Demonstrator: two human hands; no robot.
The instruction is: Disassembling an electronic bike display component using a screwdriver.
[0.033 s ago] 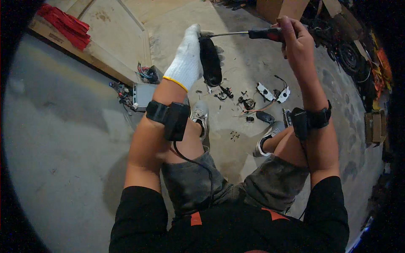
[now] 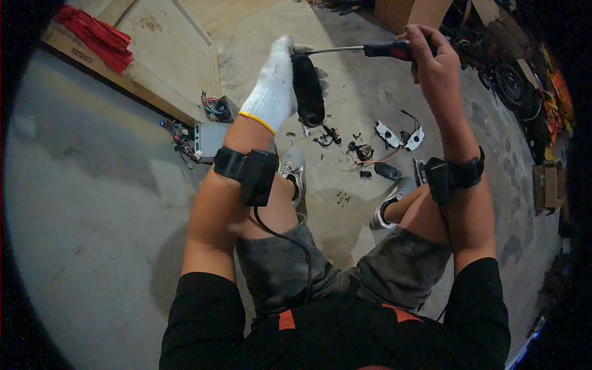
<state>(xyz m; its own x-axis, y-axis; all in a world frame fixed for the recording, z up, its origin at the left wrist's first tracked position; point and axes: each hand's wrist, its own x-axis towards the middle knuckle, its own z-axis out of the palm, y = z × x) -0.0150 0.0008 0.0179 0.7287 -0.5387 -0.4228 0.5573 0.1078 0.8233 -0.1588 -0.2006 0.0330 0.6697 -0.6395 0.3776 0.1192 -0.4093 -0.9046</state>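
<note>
Closest in, a bunch of tiny screw-like bits (image 2: 343, 198) sat on the floor (image 2: 92, 209) between the shoes (image 2: 293, 165). Just past those: a dark shell (image 2: 387, 171) near the right shoe, some black scraps (image 2: 361, 150) and a couple of white plates (image 2: 387, 134). A grey metal box (image 2: 208, 140) was by the panel's (image 2: 166, 55) near corner. Farther out, above the floor, the gloved left hand (image 2: 274, 77) was gripping a long black part (image 2: 307, 89), and the bare right hand (image 2: 435, 58) was holding a screwdriver (image 2: 383, 49) by the handle, tip at the part's far end, couldn't tell if seated. A red cloth (image 2: 95, 38) lay along the panel's left edge.
</note>
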